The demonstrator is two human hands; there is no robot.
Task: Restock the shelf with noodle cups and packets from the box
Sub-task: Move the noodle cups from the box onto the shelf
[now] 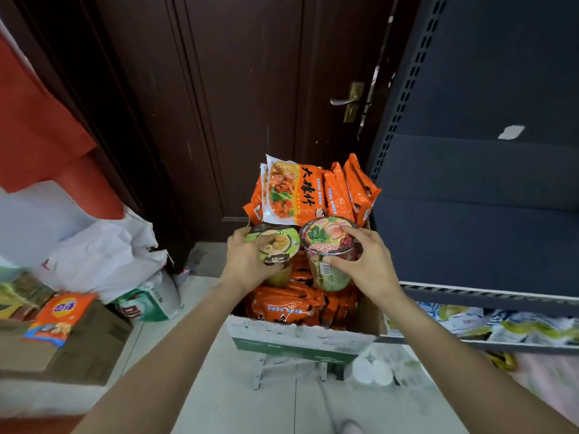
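Note:
A cardboard box (300, 338) stands on a small stand in front of me, packed with several orange noodle packets (294, 192). My left hand (247, 261) grips a green-lidded noodle cup (279, 245) by its rim above the box. Beside it, my right hand (369, 261) holds a second noodle cup (326, 238) with a dark-rimmed lid showing meat and greens; its fingers curl round the lid and side. The two cups sit side by side, almost touching. On the right is the dark blue shelf (476, 214), its upper board bare.
A dark wooden door (238, 104) with a handle stands behind the box. White plastic bags (103, 255) and a brown carton (87, 349) with an orange snack bag lie at left. The lower shelf level (501, 324) holds pale packets. Tiled floor lies below.

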